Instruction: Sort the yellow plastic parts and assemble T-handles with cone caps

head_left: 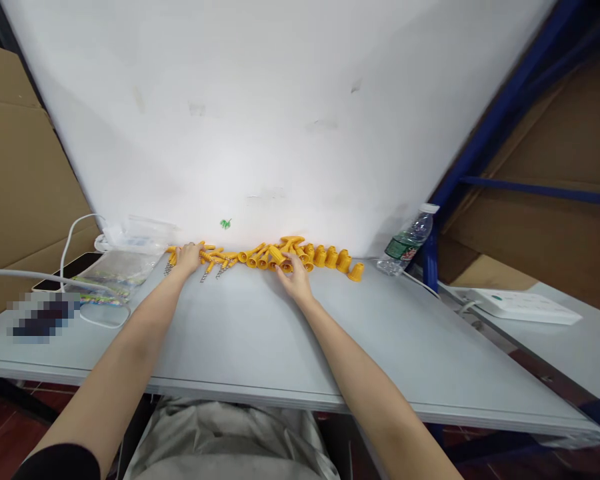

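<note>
Along the foot of the white board lies a row of yellow plastic pieces. My left hand [189, 258] is at the row's left end, its fingers closed on a yellow-handled corkscrew among several others; metal spirals of the corkscrews [223, 268] point toward me. My right hand [296, 279] grips a yellow tapered cup [276, 255] between thumb and fingers, above a heap of similar cups lying on their sides. A yellow T-shaped handle [293, 239] rests on top of the heap. Several yellow cups [331, 257] stand to the right of my right hand.
A clear plastic bottle [409, 241] leans at the right against a blue post. Beyond it lies a white power strip [525, 307]. At the left are clear plastic bags [123, 270], a white cable [63, 250] and a dark phone-like device [80, 267]. The white board [280, 133] rises behind the grey table [240, 340].
</note>
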Tool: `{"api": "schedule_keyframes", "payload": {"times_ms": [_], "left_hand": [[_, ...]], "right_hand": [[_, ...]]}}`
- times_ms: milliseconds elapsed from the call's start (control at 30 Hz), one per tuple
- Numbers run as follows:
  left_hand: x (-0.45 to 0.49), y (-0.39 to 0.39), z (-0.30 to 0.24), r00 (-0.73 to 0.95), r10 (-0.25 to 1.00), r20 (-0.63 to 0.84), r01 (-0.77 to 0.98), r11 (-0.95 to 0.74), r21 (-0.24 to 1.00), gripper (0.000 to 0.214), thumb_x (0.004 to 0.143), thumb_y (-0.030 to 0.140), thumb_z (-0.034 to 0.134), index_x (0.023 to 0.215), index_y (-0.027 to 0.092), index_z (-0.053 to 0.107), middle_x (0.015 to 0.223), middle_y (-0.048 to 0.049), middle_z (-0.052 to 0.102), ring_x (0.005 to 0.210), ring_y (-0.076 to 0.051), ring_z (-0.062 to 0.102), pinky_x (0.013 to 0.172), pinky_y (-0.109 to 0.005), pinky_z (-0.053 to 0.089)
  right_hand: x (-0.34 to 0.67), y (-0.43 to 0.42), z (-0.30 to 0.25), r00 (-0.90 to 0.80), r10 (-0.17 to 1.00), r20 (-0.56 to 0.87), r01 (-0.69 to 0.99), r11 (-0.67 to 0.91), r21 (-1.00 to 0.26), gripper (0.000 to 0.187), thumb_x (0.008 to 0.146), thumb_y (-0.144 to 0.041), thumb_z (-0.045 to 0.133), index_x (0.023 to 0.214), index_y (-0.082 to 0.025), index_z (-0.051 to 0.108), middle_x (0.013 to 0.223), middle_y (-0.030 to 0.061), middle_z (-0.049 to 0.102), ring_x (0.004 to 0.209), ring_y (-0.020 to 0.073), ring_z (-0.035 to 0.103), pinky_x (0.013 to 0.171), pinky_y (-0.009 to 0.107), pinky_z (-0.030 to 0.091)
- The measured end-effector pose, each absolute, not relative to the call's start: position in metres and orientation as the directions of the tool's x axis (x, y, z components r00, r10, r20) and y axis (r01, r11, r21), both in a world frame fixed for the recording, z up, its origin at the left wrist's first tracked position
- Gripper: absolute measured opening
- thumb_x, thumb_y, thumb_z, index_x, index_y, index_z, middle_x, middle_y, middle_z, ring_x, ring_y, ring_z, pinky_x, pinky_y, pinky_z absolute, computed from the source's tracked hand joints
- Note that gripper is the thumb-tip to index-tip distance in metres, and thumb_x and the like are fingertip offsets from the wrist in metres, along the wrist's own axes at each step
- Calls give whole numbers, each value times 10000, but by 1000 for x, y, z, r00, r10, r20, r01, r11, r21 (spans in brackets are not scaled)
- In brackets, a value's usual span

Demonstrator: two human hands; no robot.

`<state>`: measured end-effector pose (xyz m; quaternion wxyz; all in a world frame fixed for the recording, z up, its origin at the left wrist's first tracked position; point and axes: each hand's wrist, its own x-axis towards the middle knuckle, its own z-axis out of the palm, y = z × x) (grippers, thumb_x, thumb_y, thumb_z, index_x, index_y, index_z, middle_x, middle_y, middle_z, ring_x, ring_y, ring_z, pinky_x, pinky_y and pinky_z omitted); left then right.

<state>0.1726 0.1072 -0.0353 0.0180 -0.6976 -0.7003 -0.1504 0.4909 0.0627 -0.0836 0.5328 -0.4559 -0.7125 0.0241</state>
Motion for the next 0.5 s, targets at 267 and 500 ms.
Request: {"api": "schedule_keyframes", "payload": {"times_ms": [267,500], "left_hand": [[185,91,-16,-120,904,409,900,-74,429,366,884,157,448,1195,216,632,1131,-98,603,1044,-225,619,938,-332,472],[217,57,-40,-104,882,460,832,-176,525,385,830,72,502,1170,187,640,1137,-126,617,1116,-292,592,962,-436,483]], "right_hand": [[488,62,-82,-96,643,760,635,627,-451,363,880,-335,498,1216,-202,536,1188,141,622,1088,271,596,944,447,492],[484,57,-76,-246,637,730,601,691,-401,364,895,-259,474,1246,-209,555,1248,132,608,1202,252,560,1037,451,449]]}}
